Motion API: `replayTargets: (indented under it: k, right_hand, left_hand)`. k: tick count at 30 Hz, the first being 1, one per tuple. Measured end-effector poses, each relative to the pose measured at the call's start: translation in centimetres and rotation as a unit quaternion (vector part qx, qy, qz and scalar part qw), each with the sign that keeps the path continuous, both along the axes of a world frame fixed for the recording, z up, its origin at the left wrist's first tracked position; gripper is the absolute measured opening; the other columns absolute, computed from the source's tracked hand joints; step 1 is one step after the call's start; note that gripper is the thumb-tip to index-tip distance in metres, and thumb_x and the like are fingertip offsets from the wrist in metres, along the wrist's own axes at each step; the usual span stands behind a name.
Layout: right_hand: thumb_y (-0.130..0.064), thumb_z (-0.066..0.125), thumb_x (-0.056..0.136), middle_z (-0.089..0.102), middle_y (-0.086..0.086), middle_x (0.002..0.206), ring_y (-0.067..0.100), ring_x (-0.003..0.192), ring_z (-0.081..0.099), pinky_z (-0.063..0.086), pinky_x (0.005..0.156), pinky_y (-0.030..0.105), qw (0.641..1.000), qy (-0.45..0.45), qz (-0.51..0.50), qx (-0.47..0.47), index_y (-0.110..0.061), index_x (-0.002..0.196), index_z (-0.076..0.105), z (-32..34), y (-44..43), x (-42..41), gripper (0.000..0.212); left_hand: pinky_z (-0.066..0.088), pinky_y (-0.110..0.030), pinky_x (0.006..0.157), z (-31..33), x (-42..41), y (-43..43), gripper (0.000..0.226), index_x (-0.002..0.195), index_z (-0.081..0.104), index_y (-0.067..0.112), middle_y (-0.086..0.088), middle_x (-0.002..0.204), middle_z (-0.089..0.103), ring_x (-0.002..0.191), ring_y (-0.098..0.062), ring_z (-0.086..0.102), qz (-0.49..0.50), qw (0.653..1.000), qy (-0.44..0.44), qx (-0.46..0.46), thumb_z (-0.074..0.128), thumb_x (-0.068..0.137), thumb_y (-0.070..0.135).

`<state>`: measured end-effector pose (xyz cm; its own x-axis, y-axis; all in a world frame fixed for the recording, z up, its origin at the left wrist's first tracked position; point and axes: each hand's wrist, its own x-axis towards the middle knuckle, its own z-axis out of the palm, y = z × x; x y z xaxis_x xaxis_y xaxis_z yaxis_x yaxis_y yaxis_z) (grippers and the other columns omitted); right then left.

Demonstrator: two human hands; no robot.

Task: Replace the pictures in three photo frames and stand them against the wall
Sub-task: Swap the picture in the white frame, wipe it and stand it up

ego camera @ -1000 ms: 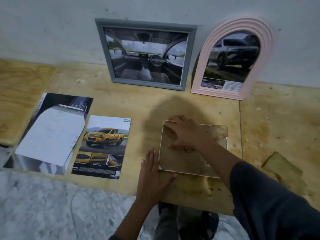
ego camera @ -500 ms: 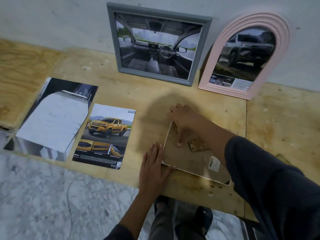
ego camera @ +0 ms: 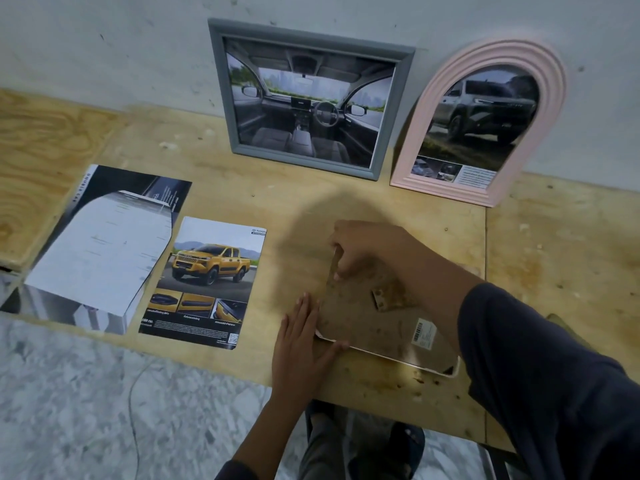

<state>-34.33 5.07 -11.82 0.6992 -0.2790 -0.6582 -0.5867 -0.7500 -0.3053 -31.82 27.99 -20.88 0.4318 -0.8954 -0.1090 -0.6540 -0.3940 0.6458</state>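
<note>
- Two frames stand done at the back: the grey frame (ego camera: 311, 98) with a car-interior picture leans on the wall (ego camera: 104, 46), and the pink arched frame (ego camera: 481, 123) with a dark SUV picture leans just beside it on the right
- Down front, the third frame (ego camera: 381, 327) lies face down on the plywood table (ego camera: 554, 254), brown backing up, a barcode sticker (ego camera: 423, 333) near its close right corner and a small hinged stand piece (ego camera: 388, 296) around the middle
- Left hand (ego camera: 301, 344) lies flat, fingers straight and together, along the frame's left edge, with the thumb touching the near-left corner
- Right hand (ego camera: 363, 251) reaches over to the far-left corner, fingers curled down onto the backing; whether it pinches a tab or only presses, the blur there won't let me tell
- Left of the frame, apart from it, the yellow pickup picture (ego camera: 207, 282) lies flat
- Further left lies a dark brochure page (ego camera: 104, 247) with an arch shape cut out of it
</note>
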Motion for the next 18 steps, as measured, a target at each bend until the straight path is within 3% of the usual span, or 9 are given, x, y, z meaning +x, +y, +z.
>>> replayTargets:
  k: [2, 4, 8, 11, 13, 15, 17, 18]
  right_hand:
    - [-0.034, 0.067, 0.079, 0.047, 0.003, 0.085, 0.017, 0.073, 0.047, 0.038, 0.062, 0.030, 0.999, -0.012, -0.030, 0.011, -0.012, 0.082, 0.053, 0.1, 0.1, 0.3, 0.026]
    - [-0.029, 0.065, 0.080, 0.049, 0.004, 0.082, 0.016, 0.069, 0.045, 0.035, 0.059, 0.029, 0.998, -0.027, -0.055, 0.029, -0.010, 0.085, 0.054, 0.2, 0.0, 0.6, 0.023]
    - [-0.028, 0.068, 0.075, 0.047, 0.001, 0.078, 0.016, 0.068, 0.040, 0.033, 0.060, 0.031, 0.994, -0.065, -0.075, 0.035, -0.019, 0.073, 0.045, 1.0, -1.3, 0.9, 0.025]
    - [-0.026, 0.067, 0.077, 0.045, -0.001, 0.075, 0.016, 0.071, 0.039, 0.032, 0.062, 0.031, 0.977, -0.159, -0.128, 0.057, -0.023, 0.071, 0.041, 3.5, -2.6, 0.3, 0.027]
    - [-0.024, 0.064, 0.082, 0.045, -0.003, 0.075, 0.016, 0.071, 0.041, 0.032, 0.062, 0.030, 0.944, -0.238, -0.203, 0.106, -0.024, 0.071, 0.041, 5.5, -3.4, -1.3, 0.026]
    - [-0.025, 0.059, 0.087, 0.047, -0.003, 0.075, 0.016, 0.072, 0.045, 0.033, 0.063, 0.030, 0.889, -0.318, -0.292, 0.155, -0.023, 0.074, 0.045, 6.8, -3.9, -4.6, 0.019]
    - [-0.026, 0.054, 0.090, 0.051, -0.005, 0.075, 0.017, 0.070, 0.048, 0.034, 0.062, 0.029, 0.818, -0.395, -0.383, 0.166, -0.020, 0.080, 0.052, 7.4, -3.5, -9.6, 0.012]
    - [-0.020, 0.053, 0.092, 0.054, -0.006, 0.073, 0.015, 0.068, 0.050, 0.036, 0.060, 0.026, 0.767, -0.432, -0.443, 0.172, -0.018, 0.083, 0.054, 7.3, -2.9, -12.5, 0.009]
  left_hand:
    - [0.012, -0.032, 0.115, 0.1, 0.0, -0.2, 0.086, 0.141, 0.021, 0.029, 0.012, 0.151, 0.016, 0.142, -0.006, 0.016, 0.007, 1.000, 0.005, -0.008, 0.030, 0.073, 0.082]
    - [0.011, -0.031, 0.115, 0.3, 0.0, -0.3, 0.082, 0.137, 0.021, 0.035, 0.015, 0.151, 0.014, 0.141, -0.004, 0.014, 0.011, 1.000, 0.018, -0.011, 0.030, 0.071, 0.083]
    - [0.012, -0.031, 0.114, 0.1, 0.2, -0.3, 0.087, 0.138, 0.036, 0.031, 0.014, 0.152, 0.017, 0.141, -0.003, 0.015, 0.014, 0.999, 0.027, -0.010, 0.032, 0.069, 0.084]
    - [0.014, -0.031, 0.114, 0.1, 0.3, -0.4, 0.091, 0.139, 0.038, 0.027, 0.012, 0.152, 0.021, 0.140, -0.003, 0.016, 0.015, 1.000, 0.011, 0.001, 0.031, 0.069, 0.085]
    - [0.014, -0.031, 0.113, 0.4, 0.3, -0.3, 0.093, 0.140, 0.035, 0.028, 0.014, 0.150, 0.018, 0.139, -0.003, 0.016, 0.013, 1.000, 0.011, 0.008, 0.029, 0.068, 0.086]
    - [0.020, -0.036, 0.113, 0.6, 0.4, -0.2, 0.091, 0.139, 0.038, 0.026, 0.009, 0.150, 0.025, 0.138, -0.009, 0.025, 0.009, 1.000, 0.003, 0.008, 0.031, 0.070, 0.085]
    - [0.032, -0.044, 0.112, 0.9, 0.4, -0.3, 0.092, 0.137, 0.044, 0.021, 0.001, 0.148, 0.037, 0.136, -0.017, 0.037, 0.011, 1.000, -0.013, 0.010, 0.031, 0.071, 0.084]
    - [0.033, -0.046, 0.111, 1.0, 0.3, -0.4, 0.097, 0.137, 0.043, 0.019, -0.001, 0.149, 0.037, 0.135, -0.020, 0.038, 0.012, 1.000, -0.017, 0.021, 0.028, 0.069, 0.086]
